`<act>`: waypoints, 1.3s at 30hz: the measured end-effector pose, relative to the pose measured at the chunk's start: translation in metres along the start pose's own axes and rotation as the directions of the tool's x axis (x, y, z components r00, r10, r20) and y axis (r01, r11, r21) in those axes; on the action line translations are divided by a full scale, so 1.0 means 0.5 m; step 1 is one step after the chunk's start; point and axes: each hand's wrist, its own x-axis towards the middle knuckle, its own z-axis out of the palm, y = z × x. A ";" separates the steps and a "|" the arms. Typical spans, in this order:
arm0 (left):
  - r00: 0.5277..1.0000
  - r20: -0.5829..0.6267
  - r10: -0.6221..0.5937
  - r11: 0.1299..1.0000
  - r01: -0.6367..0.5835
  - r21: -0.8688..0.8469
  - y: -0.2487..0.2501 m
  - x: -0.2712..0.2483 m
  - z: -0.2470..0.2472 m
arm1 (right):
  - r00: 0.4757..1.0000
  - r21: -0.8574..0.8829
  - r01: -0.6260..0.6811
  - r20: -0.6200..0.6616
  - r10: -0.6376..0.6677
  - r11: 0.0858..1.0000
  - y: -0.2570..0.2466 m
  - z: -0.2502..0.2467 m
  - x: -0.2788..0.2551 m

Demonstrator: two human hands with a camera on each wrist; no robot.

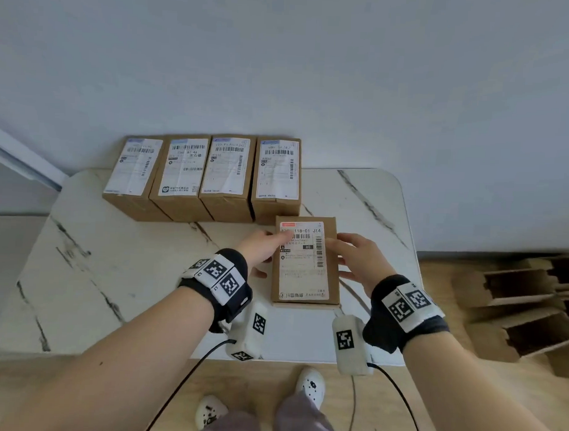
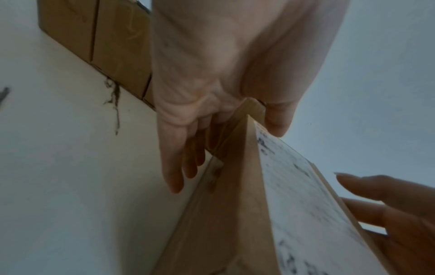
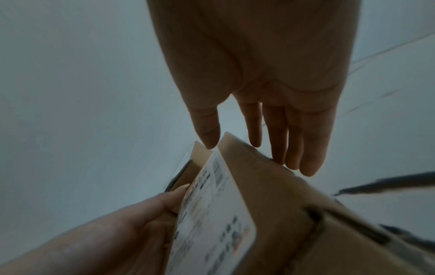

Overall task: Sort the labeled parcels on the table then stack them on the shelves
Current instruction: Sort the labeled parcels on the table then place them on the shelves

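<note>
Four labelled cardboard parcels (image 1: pixel 204 177) stand side by side in a row along the far edge of the white marble-patterned table (image 1: pixel 81 272), labels up, their long axes running near-to-far; they take up the far left and middle, and the rightmost of them touches or all but touches the far end of a fifth parcel (image 1: pixel 305 261). That fifth one lies alone, nearer, just right of the table's middle, label up with a red strip at its far end, long axis also near-to-far, in line with the row's right end. Cardboard shelf compartments (image 1: pixel 525 307) sit low at the far right of the scene, beyond the table's right edge, well apart from the parcel. Left hand (image 1: pixel 262 250) flanks the parcel's left long side: thumb lies over the label's far left corner, fingers straight down the side face, as the left wrist view shows; contact, but no closed hold that I can confirm. Right hand (image 1: pixel 359 260) flanks the right long side, fingers straight and spread, thumb tip at the top edge, fingertips (image 3: pixel 308 167) at or just off the side face. Both hands equally near, one per long side, so the parcel sits square between the palms. Judgement: a two-handed squeeze across the short axis suits the lift, and the right hand leads toward the shelves.
</note>
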 end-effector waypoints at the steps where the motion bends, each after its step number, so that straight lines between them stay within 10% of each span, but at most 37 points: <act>1: 1.000 -0.010 -0.004 1.000 0.004 -0.009 0.001 0.000 0.004 | 1.000 0.027 -0.009 0.008 0.009 1.000 0.003 0.001 0.006; 23: 0.995 -0.046 0.084 0.971 -0.092 -0.221 -0.112 -0.101 -0.073 | 0.992 -0.055 0.107 0.076 -0.102 0.993 -0.032 0.115 -0.081; 39: 0.915 -0.380 0.139 0.828 -0.318 -0.462 -0.531 -0.429 -0.401 | 0.878 -0.233 0.433 0.330 -0.348 0.871 -0.059 0.599 -0.438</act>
